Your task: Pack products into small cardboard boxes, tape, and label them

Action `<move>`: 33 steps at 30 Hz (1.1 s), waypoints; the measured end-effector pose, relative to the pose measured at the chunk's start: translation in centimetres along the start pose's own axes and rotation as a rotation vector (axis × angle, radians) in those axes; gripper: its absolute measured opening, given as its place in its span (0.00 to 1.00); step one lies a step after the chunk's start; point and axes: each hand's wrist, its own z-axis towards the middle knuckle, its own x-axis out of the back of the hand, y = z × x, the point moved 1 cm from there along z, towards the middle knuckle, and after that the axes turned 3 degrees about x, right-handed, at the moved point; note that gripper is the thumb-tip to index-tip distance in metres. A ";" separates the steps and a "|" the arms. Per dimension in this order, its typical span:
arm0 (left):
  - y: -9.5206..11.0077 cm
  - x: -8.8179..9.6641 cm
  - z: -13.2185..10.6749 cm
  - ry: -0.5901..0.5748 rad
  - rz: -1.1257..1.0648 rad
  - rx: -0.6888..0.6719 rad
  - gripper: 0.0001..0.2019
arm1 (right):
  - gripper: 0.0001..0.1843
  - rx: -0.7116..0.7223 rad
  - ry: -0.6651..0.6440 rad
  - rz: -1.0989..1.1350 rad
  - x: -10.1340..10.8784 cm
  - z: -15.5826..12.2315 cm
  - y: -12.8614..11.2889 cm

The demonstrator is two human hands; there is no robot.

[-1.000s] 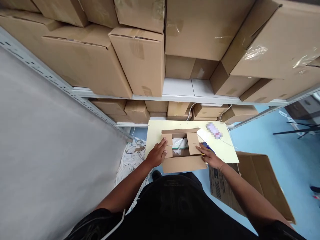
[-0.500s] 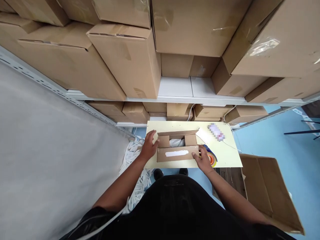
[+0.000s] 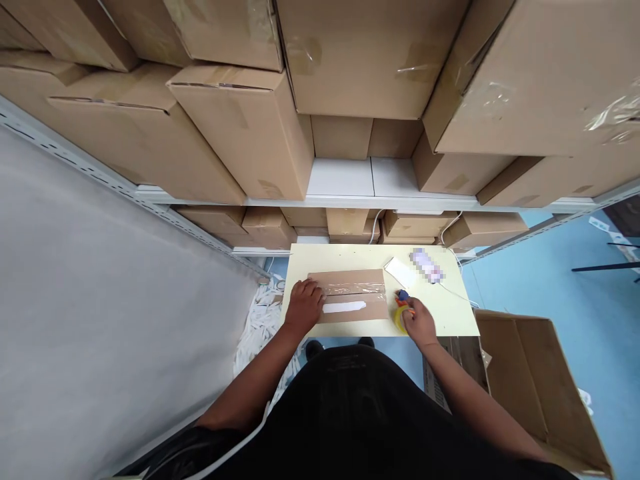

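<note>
**Box on the tabletop, tape across the seam**

Box (image 3: 350, 299) is a small flat cardboard one. It sits in the middle of the pale yellow tabletop (image 3: 450, 315) with its flaps down. A strip of clear tape (image 3: 353, 289) runs along the seam, and there's a white label (image 3: 344, 307) on the near flap.

The left hand (image 3: 304, 307) lies flat, fingers open, pressing on the box's left end. The right hand (image 3: 419, 323) is wrapped around a tape dispenser (image 3: 401, 312) just off the right end. I can't tell if the tape is cut free of the roll yet.

What I'd worry about: the tape looks a bit wrinkly and shiny in the middle. If the left hand lets up while the dispenser tugs, the strip could lift or go on crooked, and the light box could skid. A white slip (image 3: 400, 272) lies near the dispenser and could get stuck to a loose sticky end.

Further out, big cartons (image 3: 240, 127) crowd the shelf (image 3: 350, 177) behind. An open carton (image 3: 530, 373) sits on the floor to the right, and a heap of white strips (image 3: 257, 327) on the left.
</note>
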 end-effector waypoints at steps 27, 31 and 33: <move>2.3 2.5 1.4 -0.331 -1.190 0.752 0.31 | 0.27 0.576 0.090 -0.206 6.7 3.0 -14.4; 2.3 2.7 1.3 -0.343 -1.246 0.731 0.30 | 0.29 0.726 -0.012 -0.327 4.4 3.9 -18.8; 2.0 2.4 1.1 -0.294 -1.234 0.693 0.26 | 0.29 0.766 -0.039 -0.381 3.7 4.0 -19.9</move>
